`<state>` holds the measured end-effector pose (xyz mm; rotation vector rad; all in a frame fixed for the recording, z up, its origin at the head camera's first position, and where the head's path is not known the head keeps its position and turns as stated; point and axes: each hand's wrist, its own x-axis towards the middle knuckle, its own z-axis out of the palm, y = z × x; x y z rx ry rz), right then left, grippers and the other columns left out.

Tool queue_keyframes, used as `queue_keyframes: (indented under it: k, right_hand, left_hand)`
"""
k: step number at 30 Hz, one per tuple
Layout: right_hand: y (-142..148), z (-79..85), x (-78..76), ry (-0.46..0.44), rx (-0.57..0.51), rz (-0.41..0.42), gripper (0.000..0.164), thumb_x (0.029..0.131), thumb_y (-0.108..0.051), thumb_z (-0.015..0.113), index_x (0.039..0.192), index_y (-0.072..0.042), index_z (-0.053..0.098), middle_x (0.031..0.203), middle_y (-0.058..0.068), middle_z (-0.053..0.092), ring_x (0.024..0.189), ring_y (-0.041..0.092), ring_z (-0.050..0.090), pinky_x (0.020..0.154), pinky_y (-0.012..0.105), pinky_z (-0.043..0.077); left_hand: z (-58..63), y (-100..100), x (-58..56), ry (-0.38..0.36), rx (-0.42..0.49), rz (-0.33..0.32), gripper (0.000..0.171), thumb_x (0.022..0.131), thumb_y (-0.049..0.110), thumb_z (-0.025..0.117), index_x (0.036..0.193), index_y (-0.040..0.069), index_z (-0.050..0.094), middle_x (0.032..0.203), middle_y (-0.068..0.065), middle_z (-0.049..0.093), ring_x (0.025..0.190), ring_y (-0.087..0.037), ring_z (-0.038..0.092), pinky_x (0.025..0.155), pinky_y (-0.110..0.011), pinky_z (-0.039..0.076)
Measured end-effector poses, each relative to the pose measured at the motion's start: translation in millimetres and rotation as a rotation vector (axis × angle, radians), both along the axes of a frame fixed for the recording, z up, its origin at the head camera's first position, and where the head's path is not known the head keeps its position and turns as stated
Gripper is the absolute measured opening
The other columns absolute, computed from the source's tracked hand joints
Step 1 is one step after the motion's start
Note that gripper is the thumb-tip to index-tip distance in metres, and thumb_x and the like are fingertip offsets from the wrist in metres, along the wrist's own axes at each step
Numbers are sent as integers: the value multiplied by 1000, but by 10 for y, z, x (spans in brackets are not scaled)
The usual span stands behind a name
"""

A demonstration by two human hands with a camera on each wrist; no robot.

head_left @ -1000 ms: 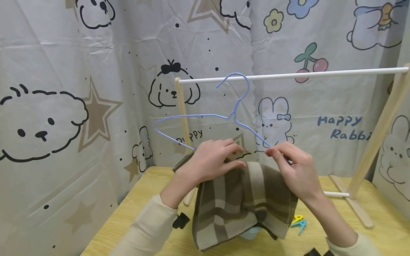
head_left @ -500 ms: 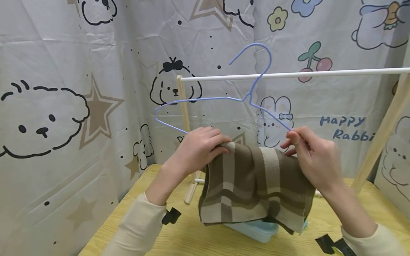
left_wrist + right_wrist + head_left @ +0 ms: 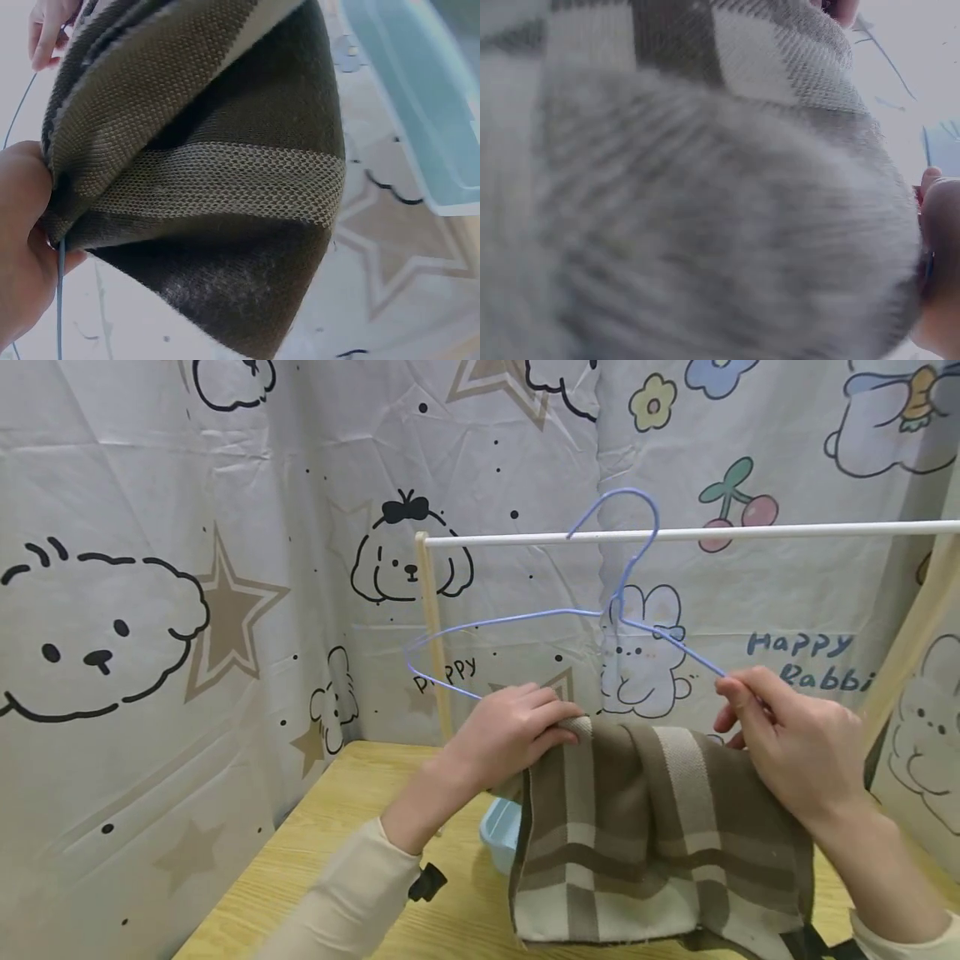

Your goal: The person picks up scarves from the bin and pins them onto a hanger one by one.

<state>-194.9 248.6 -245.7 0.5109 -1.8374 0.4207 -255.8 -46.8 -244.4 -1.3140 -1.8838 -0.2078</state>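
A blue wire hanger (image 3: 525, 615) is held up in front of a rack, hook at the top, with a brown-and-cream plaid cloth (image 3: 615, 827) draped over its lower bar. My left hand (image 3: 513, 731) grips the cloth's upper edge together with the hanger's bar on the left; the left wrist view shows the thumb pressing the fabric (image 3: 217, 172) beside the wire. With thumb and fingers, my right hand (image 3: 798, 735) pinches the hanger's right shoulder. In the right wrist view, blurred cloth (image 3: 705, 210) fills most of the picture and hides much of that hand.
A wooden rack with a white rod (image 3: 750, 532) stands behind the hanger. On the wooden table (image 3: 315, 843), a light blue plastic bin (image 3: 498, 831) sits partly behind the cloth. A printed curtain (image 3: 360, 435) surrounds the table.
Both hands have shifted right with the hanger and cloth. The hanger rose, then came down somewhat. The bin, first mostly covered, now shows left of the cloth.
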Motion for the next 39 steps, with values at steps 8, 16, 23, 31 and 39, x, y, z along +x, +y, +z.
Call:
queue_keyframes:
  k: [8, 16, 23, 31, 39]
  right_hand:
    - [-117, -463, -338, 35, -88, 86, 36, 100, -36, 59, 79, -9, 67, 58, -4, 63, 50, -3, 53, 46, 17, 38]
    - [-464, -459, -615, 87, -87, 167, 50, 101, -51, 46, 78, -11, 66, 55, -7, 59, 45, 4, 49, 44, 20, 36]
    - [-609, -419, -708, 19, -62, 235, 32, 102, -34, 54, 83, -10, 66, 63, -5, 66, 47, 9, 58, 47, 19, 42]
    - [-371, -367, -574, -135, 3, 243, 17, 102, -16, 57, 88, -9, 63, 64, -5, 67, 48, 0, 62, 51, 13, 49]
    - [-85, -134, -414, 48, 36, 128, 53, 103, -51, 42, 77, -8, 60, 52, -7, 55, 42, -4, 42, 41, 16, 33]
  left_hand:
    - [-237, -119, -218, -63, -36, 87, 23, 89, 30, 73, 107, 15, 73, 96, 4, 71, 90, -12, 67, 81, -25, 54]
    - [-240, -465, -364, -55, 34, 134, 23, 86, 28, 76, 104, 15, 75, 96, 4, 73, 86, -14, 67, 76, -27, 54]
    - [-264, -626, -438, -51, 48, 170, 23, 85, 29, 76, 104, 15, 74, 93, 3, 72, 85, -14, 67, 74, -28, 54]
    - [-169, -588, -307, -63, -43, 136, 25, 88, 30, 75, 107, 14, 73, 95, 4, 70, 85, -14, 65, 80, -29, 53]
    - [110, -672, -130, -71, -34, 120, 19, 92, 26, 72, 105, 13, 74, 95, 4, 72, 86, -12, 67, 82, -30, 53]
